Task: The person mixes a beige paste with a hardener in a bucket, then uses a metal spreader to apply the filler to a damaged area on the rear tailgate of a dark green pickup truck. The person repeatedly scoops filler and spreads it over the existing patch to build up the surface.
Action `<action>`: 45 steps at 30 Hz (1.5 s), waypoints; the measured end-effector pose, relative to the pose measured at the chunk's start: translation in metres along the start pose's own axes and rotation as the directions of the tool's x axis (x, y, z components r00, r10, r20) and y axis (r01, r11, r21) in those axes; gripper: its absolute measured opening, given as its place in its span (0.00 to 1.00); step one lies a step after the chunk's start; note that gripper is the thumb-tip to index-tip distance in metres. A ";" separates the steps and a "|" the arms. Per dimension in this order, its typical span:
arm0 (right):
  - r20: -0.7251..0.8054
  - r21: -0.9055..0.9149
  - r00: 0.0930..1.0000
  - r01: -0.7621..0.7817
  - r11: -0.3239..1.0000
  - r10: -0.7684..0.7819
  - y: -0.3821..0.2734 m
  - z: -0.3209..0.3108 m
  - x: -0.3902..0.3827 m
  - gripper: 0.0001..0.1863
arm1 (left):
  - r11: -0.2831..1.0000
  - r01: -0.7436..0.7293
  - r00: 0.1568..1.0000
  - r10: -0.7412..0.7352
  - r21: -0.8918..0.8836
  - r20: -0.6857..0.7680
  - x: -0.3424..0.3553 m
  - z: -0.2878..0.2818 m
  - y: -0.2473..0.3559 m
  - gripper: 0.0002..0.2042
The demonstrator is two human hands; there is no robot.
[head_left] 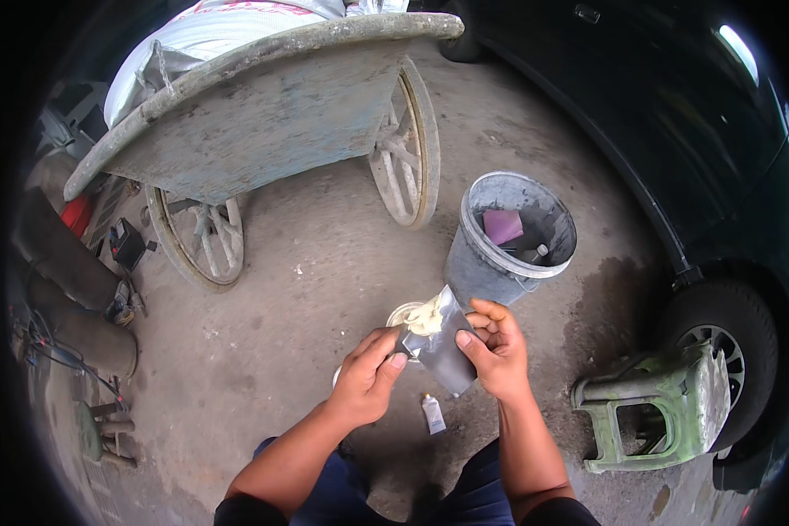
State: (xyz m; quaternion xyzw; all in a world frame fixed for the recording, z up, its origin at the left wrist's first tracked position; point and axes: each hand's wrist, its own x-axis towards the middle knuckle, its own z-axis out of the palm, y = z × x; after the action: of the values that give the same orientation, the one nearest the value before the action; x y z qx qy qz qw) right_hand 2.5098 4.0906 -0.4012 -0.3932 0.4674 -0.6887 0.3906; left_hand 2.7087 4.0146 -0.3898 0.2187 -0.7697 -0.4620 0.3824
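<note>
My right hand (500,346) pinches a flat grey plate (450,358) by its right side, thumb on top. A lump of cream-coloured putty (425,317) lies on the plate's far left part. My left hand (366,373) is closed at the plate's left edge, with thumb and fingers around a small dark flat piece, probably a spreader, mostly hidden by the fingers. Beneath the plate, the pale rim of a round tin (398,314) shows in part. A small white and grey tube (432,414) lies on the ground between my forearms.
A grey bucket (465,254) holding a purple sheet and a bottle stands ahead to the right. Beyond is a two-wheeled cart (263,140) loaded with white sacks. A green plastic stool (649,408) lies tipped by the dark car's wheel (745,351). Gas cylinders (83,316) are at left.
</note>
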 end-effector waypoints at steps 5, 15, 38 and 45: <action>0.082 0.177 0.979 0.169 0.970 -0.186 -0.014 -0.013 0.016 0.26 | 0.973 -0.064 0.992 0.037 0.223 0.123 0.006 -0.005 -0.008 0.16; 0.500 -0.280 0.706 0.680 0.678 -0.501 -0.063 0.007 0.004 0.21 | 0.662 0.488 0.871 -0.332 -0.568 0.361 0.004 -0.043 -0.033 0.19; 0.045 -0.222 0.963 0.269 0.937 -0.266 0.016 -0.015 -0.012 0.29 | 0.240 0.364 0.928 -0.179 -0.900 0.328 0.008 -0.057 -0.025 0.22; 0.039 0.313 0.994 -0.111 0.943 0.104 0.033 0.016 -0.004 0.29 | -0.008 0.428 0.886 -0.191 -0.904 0.421 0.002 -0.045 -0.014 0.17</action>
State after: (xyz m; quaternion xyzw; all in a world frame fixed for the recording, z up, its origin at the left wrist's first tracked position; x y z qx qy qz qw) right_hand 2.5313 4.0803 -0.4288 -0.3074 0.3681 -0.7277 0.4904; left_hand 2.7431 3.9817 -0.3887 0.0250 -0.2112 -0.9459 0.2449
